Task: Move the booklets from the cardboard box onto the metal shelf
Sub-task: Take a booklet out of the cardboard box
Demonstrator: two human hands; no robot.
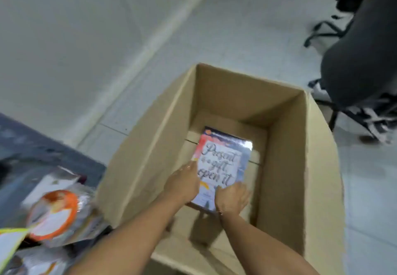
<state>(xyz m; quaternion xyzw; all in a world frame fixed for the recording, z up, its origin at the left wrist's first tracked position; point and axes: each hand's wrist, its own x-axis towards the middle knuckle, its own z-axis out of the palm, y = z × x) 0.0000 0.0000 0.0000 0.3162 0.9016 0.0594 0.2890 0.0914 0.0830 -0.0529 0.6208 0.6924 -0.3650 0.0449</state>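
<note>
Both the left hand (182, 185) and right hand (232, 198) grip a booklet (221, 163) inside the cardboard box (285, 167).

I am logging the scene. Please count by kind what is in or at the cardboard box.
Cardboard box: 1
Booklet stack in the box: 1; separate copies cannot be told
Hands on it: 2, left hand, right hand
Total: 4

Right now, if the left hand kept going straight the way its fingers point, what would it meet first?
The left hand points along the booklet's left edge, deeper into the cardboard box. Sliding on, it would likely follow that cover, then reach the box's far wall; depth is unclear.
</note>
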